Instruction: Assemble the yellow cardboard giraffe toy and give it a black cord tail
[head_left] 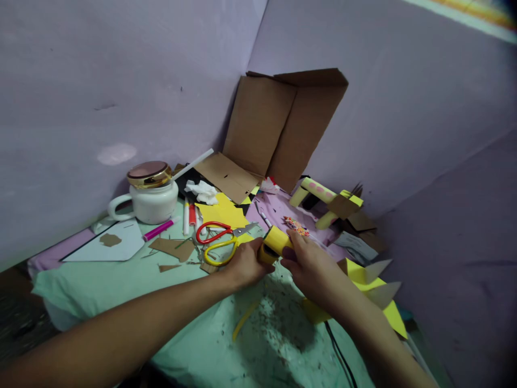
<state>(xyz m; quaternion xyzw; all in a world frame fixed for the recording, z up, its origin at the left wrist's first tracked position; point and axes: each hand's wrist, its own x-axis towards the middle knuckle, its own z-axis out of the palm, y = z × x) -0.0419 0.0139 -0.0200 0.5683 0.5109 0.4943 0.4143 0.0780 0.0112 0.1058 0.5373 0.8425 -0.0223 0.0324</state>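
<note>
A short yellow tube [277, 240], which looks like rolled paper or card, is held between my two hands above the table. My left hand [251, 265] closes on its left side, thumb on top. On its right side my right hand [306, 260] grips it with fingers curled. Just left of my left hand lie scissors [221, 240] with one red and one yellow handle, blades spread. Yellow paper [223, 211] lies behind them. A thin yellow strip [244, 321] rests on the green cloth below my hands. The tube's far side is hidden.
A white lidded mug [155, 202] stands at the left, near a magenta pen [158, 230] and cardboard scraps [173, 248]. Folded cardboard [260, 124] leans in the corner. At the right are a pale yellow spotted tube structure [319, 189] and yellow paper with grey spikes [382, 293].
</note>
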